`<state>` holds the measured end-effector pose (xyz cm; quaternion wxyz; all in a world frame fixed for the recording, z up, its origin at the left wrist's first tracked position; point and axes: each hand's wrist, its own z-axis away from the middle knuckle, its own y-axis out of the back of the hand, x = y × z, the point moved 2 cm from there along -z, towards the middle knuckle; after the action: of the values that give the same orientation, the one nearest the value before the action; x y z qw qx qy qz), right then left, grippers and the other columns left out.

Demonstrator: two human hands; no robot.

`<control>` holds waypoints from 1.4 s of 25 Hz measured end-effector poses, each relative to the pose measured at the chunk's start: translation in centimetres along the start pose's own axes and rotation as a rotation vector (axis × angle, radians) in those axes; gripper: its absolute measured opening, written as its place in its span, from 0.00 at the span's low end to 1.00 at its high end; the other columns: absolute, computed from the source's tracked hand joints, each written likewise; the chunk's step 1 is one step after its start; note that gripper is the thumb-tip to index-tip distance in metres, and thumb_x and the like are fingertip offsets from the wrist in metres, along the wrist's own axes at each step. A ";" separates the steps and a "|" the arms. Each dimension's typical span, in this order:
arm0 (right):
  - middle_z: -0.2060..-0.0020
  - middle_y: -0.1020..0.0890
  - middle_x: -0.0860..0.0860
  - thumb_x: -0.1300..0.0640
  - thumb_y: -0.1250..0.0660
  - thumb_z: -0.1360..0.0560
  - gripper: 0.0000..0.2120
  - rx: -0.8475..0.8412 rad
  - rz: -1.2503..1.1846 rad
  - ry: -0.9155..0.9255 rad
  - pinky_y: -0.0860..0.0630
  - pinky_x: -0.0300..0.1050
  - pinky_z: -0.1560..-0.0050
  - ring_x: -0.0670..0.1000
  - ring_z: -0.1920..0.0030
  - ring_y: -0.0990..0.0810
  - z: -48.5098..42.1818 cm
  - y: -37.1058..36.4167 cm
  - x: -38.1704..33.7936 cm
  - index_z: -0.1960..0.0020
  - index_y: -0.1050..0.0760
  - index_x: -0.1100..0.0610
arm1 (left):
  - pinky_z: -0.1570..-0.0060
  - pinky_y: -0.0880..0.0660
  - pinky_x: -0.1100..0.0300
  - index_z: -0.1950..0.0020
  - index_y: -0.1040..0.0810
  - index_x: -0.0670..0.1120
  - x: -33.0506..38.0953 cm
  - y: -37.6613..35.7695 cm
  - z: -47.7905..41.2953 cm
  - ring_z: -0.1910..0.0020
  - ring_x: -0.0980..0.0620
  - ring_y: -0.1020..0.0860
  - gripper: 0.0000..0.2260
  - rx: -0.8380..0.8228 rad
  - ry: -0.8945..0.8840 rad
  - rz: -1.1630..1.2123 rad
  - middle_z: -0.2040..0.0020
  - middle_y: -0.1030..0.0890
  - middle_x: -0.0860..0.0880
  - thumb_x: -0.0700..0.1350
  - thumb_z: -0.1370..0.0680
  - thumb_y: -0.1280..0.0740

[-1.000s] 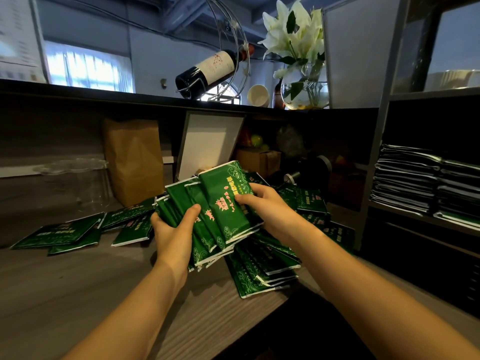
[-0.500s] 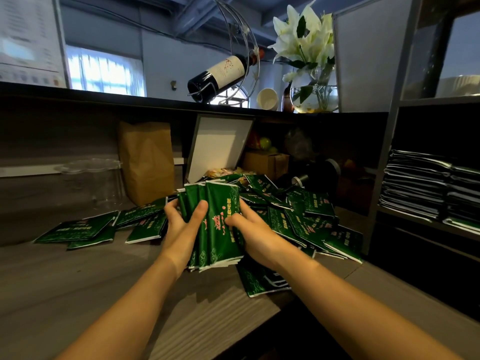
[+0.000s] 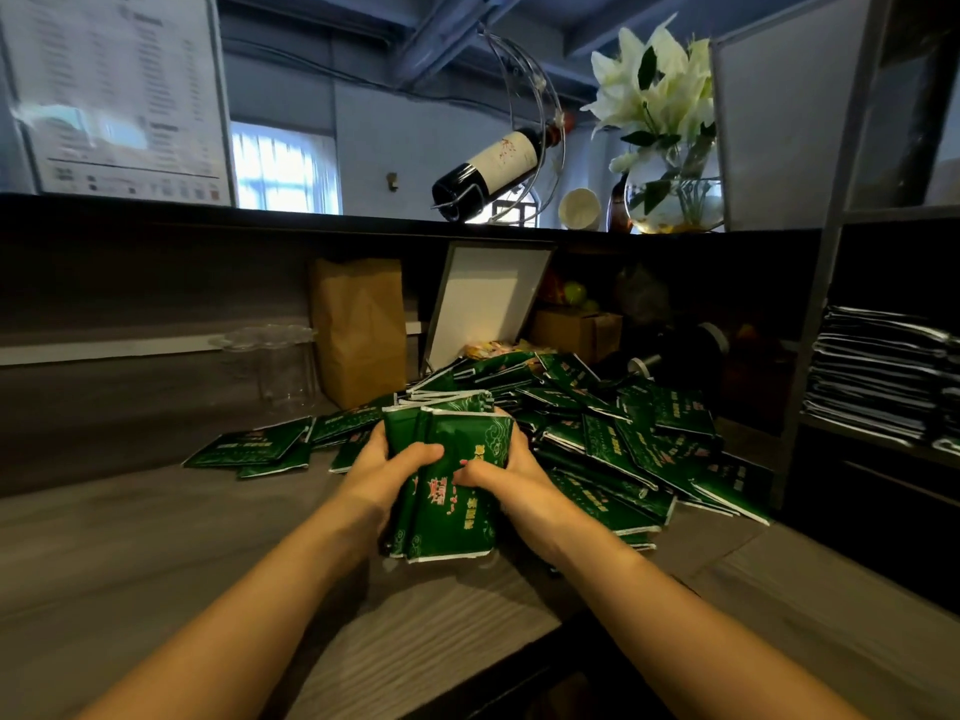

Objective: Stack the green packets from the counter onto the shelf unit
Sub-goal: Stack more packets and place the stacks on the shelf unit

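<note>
The fanned packets are squaring into 1 bundle (image 3: 447, 504) standing on the counter (image 3: 156, 563), with the left grip (image 3: 387, 462) and right grip (image 3: 501, 472) clasping its sides. The shelf unit (image 3: 818, 324) is already holding stacks (image 3: 883, 376), while a big pile (image 3: 623, 439) is waiting on the counter.

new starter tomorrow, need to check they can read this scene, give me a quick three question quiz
1. True or false: the left hand and right hand both grip one bundle of green packets.
2. Where do neat stacks already sit? A) in the shelf unit at the right B) on the top ledge C) on a chair
3. Fill in: the big loose pile lies on the counter to the bundle's ___.
Key: 1 true; 2 A; 3 right
</note>
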<state>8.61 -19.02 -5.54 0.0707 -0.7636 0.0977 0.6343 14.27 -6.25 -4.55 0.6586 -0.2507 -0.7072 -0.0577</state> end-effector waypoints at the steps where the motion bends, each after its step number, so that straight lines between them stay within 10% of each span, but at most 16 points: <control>1: 0.32 0.33 0.55 0.52 0.26 0.47 0.40 0.006 0.025 0.015 0.24 0.56 0.40 0.56 0.37 0.26 0.2 -0.3 0.1 0.37 0.35 0.40 | 0.62 0.22 0.56 0.45 0.28 0.49 -0.2 -0.1 0.4 0.58 0.50 0.21 0.14 0.016 -0.019 0.023 0.54 0.20 0.47 0.32 0.25 0.36; 10: 0.39 0.22 0.57 0.50 0.31 0.38 0.39 -0.129 -0.250 -0.033 0.21 0.45 0.50 0.56 0.41 0.22 0.2 -1.4 0.4 0.29 0.36 0.53 | 0.56 0.23 0.64 0.32 0.41 0.56 -0.3 0.9 0.7 0.50 0.57 0.21 0.43 -0.157 -0.117 -0.194 0.45 0.21 0.51 0.39 0.40 0.24; 14: 0.46 0.17 0.54 0.36 0.44 0.29 0.29 -0.065 -0.354 -0.024 0.20 0.45 0.49 0.53 0.47 0.18 -0.3 -2.1 -0.3 0.37 0.26 0.54 | 0.61 0.23 0.68 0.34 0.35 0.50 -0.4 1.6 0.3 0.54 0.58 0.20 0.36 -0.148 -0.124 -0.195 0.48 0.20 0.51 0.34 0.37 0.23; 20: 0.66 0.15 0.47 0.42 0.54 0.20 0.24 0.027 -0.450 -0.001 0.24 0.43 0.58 0.45 0.65 0.17 -2.2 -1.5 -1.2 0.54 0.24 0.54 | 0.65 0.23 0.68 0.38 0.29 0.45 -1.3 1.2 0.7 0.61 0.59 0.18 0.25 -0.169 -0.114 -0.167 0.52 0.19 0.50 0.35 0.32 0.25; 25: 0.45 0.18 0.60 0.41 0.46 0.21 0.25 0.099 -0.366 -0.122 0.25 0.53 0.42 0.59 0.45 0.20 -3.2 -1.9 -0.2 0.41 0.23 0.60 | 0.61 0.23 0.68 0.29 0.40 0.52 -0.9 1.2 1.1 0.54 0.61 0.18 0.61 -0.234 -0.162 -0.145 0.46 0.20 0.52 0.57 0.58 0.18; 35: 0.44 0.19 0.59 0.44 0.34 0.29 0.26 0.081 -0.404 -0.115 0.23 0.53 0.43 0.59 0.45 0.20 -2.8 -2.2 -1.1 0.38 0.25 0.60 | 0.52 0.22 0.63 0.24 0.49 0.59 -1.7 0.9 0.9 0.45 0.57 0.20 0.54 -0.258 -0.184 -0.133 0.38 0.23 0.51 0.54 0.46 0.26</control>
<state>11.62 -17.44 -3.93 0.2326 -0.7269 -0.0360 0.6451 13.88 -5.56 -6.52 0.5483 -0.2898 -0.7662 -0.1682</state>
